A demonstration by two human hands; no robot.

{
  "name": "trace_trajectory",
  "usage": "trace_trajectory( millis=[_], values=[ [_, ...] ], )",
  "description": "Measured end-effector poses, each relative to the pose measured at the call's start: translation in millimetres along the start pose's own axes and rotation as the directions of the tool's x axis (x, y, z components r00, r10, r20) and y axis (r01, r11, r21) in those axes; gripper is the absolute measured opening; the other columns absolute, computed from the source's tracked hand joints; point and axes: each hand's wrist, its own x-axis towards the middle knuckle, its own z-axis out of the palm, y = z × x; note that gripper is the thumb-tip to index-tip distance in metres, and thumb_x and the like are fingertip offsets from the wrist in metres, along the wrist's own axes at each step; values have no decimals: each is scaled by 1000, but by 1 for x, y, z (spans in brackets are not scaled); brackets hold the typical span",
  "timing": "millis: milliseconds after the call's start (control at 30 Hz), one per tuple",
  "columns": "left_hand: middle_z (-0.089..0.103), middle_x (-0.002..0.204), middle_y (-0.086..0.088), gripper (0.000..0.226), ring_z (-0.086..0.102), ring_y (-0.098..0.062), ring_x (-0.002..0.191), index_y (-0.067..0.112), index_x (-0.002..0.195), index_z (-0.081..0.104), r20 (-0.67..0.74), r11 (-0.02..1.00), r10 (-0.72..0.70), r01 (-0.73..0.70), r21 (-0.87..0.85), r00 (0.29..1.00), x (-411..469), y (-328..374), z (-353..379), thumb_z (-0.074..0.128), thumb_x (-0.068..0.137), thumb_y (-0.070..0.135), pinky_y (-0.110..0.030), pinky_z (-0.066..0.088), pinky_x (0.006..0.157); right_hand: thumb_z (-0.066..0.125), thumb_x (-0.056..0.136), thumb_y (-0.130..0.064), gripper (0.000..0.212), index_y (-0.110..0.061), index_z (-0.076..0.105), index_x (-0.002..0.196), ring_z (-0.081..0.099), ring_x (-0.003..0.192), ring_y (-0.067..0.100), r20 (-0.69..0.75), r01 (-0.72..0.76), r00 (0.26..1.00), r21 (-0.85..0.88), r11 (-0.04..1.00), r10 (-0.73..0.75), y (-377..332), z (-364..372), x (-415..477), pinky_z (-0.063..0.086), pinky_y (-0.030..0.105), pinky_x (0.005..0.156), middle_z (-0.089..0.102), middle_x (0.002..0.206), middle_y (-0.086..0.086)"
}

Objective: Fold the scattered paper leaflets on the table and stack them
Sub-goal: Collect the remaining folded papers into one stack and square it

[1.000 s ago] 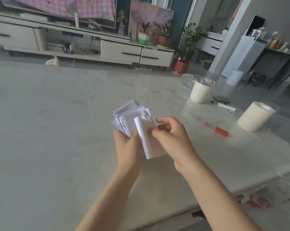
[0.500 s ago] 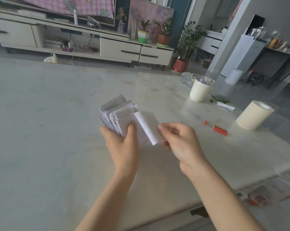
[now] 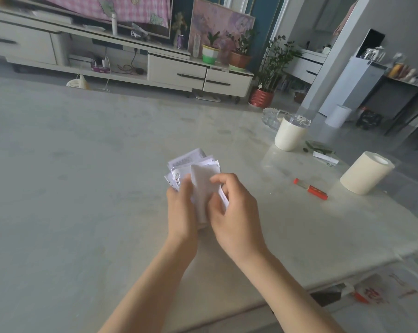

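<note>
Surface: a wide, pale marbled stone table [image 3: 83, 188] filled most of the frame, with a living room behind it along the top.
Leaflets: a fanned bundle of small printed paper leaflets [image 3: 191, 162] was held just above the table at centre frame.
Top sheet: a plain white folded leaflet [image 3: 202, 188] lay across the bundle's front.
Left hand: the left hand [image 3: 181, 212] clamped the bundle from below, with the thumb on its face.
Right hand: the right hand [image 3: 236, 212] pinched the folded leaflet's right edge between thumb and curled fingers.
Change: half a second before, that leaflet stuck out to the right of the fan. Now it covered the fan, and the hands were closer together.
Meaning: this fold was probably joining the stack, so the task looked nearly done.
Hidden: the bundle's lower edge and the left fingers behind it were out of sight. The print and the number of sheets were unreadable.
Unclear: a small white slip [image 3: 325, 157] at right, beyond a red pen [image 3: 310, 189], might have been another leaflet.
</note>
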Motion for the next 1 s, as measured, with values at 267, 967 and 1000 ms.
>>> trace_trajectory(
  millis=[267, 967, 1000],
  values=[
    [62, 92, -1, 16, 63, -12, 81, 18, 93, 49, -7, 965, 162, -157, 208, 987, -6, 4, 3, 64, 87, 21, -23, 52, 68, 54, 84, -10, 45, -17, 42, 126, 52, 91, 17, 96, -255, 965, 123, 959, 245, 5, -13, 6, 41, 23, 78, 50, 92, -5],
    [53, 80, 3, 25, 53, -14, 70, 14, 86, 35, 171, 666, 409, -422, 615, 896, -18, -3, 0, 54, 92, 28, -18, 42, 56, 60, 89, -11, 27, -13, 46, 112, 61, 89, 7, 314, -438, 898, 568, 697, 309, 24, -23, 3, 49, 15, 73, 61, 104, 2],
    [53, 80, 2, 23, 54, -13, 70, 14, 86, 37, 124, 697, 431, -416, 584, 894, -22, 1, 0, 55, 92, 26, -17, 42, 55, 62, 88, -12, 26, -11, 47, 108, 62, 86, 8, 299, -426, 904, 569, 703, 306, 20, -21, 4, 50, 17, 72, 61, 101, 2]
  ],
)
